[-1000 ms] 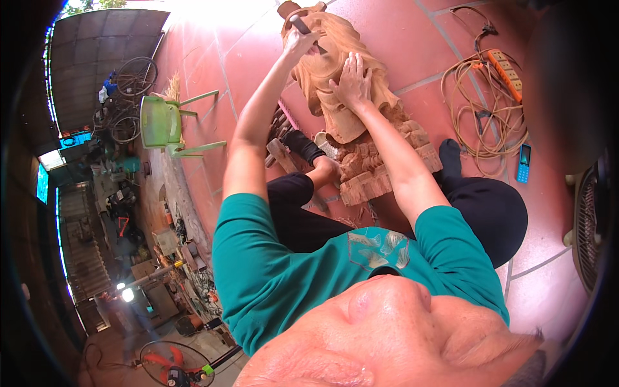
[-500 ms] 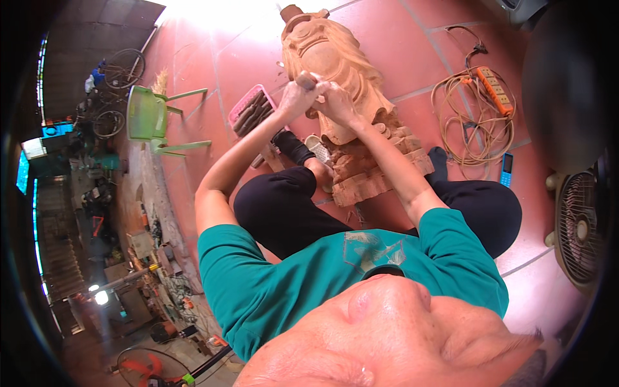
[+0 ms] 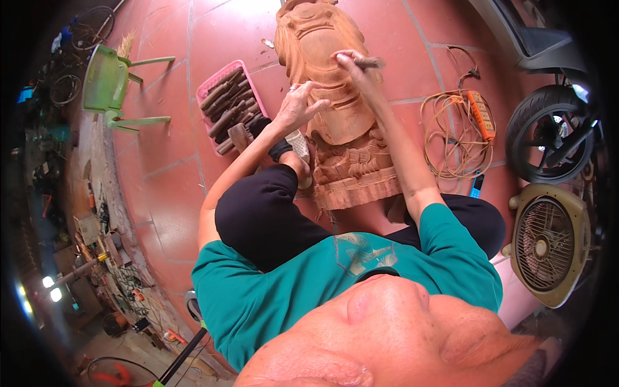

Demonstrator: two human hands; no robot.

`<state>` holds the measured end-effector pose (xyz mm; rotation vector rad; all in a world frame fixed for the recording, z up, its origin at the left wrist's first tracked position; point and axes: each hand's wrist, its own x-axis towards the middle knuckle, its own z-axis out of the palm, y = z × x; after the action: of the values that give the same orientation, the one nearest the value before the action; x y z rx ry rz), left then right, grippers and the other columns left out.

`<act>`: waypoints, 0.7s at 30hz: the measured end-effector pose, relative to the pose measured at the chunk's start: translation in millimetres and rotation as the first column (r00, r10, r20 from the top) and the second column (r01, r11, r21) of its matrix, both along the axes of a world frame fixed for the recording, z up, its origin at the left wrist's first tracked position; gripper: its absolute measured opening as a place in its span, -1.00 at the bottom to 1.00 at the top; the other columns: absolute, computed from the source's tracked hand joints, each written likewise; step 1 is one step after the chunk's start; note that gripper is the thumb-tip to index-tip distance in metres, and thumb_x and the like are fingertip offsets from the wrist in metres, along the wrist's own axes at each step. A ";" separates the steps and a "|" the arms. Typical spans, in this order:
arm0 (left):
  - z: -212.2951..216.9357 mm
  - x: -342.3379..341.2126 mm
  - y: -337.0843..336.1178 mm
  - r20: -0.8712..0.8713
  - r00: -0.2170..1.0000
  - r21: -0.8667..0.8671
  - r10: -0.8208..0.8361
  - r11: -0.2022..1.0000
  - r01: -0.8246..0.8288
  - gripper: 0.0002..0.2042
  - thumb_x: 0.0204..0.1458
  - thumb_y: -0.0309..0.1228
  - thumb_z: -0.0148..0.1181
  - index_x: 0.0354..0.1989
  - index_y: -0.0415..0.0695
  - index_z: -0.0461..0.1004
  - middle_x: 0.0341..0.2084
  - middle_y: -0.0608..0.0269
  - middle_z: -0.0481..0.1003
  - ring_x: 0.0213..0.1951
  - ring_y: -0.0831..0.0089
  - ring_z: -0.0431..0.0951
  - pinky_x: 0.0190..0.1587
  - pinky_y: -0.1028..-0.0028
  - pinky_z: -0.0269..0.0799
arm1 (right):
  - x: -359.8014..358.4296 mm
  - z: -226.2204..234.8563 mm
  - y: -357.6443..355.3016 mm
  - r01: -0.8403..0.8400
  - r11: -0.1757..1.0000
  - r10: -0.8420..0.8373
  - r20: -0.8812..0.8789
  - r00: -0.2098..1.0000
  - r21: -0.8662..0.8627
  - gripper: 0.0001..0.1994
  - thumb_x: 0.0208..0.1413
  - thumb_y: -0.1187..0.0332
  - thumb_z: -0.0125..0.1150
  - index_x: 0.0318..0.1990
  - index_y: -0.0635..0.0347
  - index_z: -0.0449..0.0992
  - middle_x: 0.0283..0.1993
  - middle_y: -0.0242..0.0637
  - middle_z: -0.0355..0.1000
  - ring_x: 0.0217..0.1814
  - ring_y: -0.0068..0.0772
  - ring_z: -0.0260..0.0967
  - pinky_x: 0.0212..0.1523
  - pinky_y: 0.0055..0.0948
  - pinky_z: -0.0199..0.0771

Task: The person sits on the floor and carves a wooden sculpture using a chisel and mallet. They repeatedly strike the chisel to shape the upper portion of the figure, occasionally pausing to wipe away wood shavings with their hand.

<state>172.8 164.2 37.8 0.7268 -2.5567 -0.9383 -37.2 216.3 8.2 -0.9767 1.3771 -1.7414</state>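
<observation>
A carved wooden figure (image 3: 351,109) lies on the floor in front of my crossed legs, its rough-cut base (image 3: 358,184) nearest me. My right hand (image 3: 353,69) is closed around a carving chisel (image 3: 371,62) over the middle of the figure. The chisel's wooden handle sticks out to the right; its blade is hard to make out. Over the figure's left edge, my left hand (image 3: 300,106) is open and holds nothing, fingers and thumb apart. It cannot be told whether this hand touches the wood.
Left of the figure is a pink basket (image 3: 205,85) of several wooden-handled tools (image 3: 227,97), with a mallet (image 3: 240,137) beside it. A green chair (image 3: 106,80) lies tipped farther left. To the right are an orange power strip (image 3: 480,115), its coiled cord (image 3: 445,168), a phone (image 3: 477,186) and a fan (image 3: 548,245).
My hands were together at the chisel handle. My left hand has let go and moved down and left, opening; my right has moved right with the chisel. The view has shifted too.
</observation>
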 end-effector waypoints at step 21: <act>-48.1 17.0 10.0 -0.023 0.996 0.054 -0.085 0.995 0.086 -0.63 -0.01 -0.50 0.28 0.01 -0.11 0.40 0.27 0.01 0.23 0.26 -0.05 0.31 0.22 0.11 0.33 | -78.1 -49.3 -121.1 0.024 0.986 -0.005 -0.118 0.993 0.162 -0.76 0.25 0.26 0.25 -0.09 0.24 0.63 -0.20 -0.36 0.59 -0.11 -0.55 0.48 0.00 -0.53 0.45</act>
<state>189.8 174.2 -10.3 0.6238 -2.5710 -1.0407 -115.2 95.2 -41.1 -0.9925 1.5780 -1.5739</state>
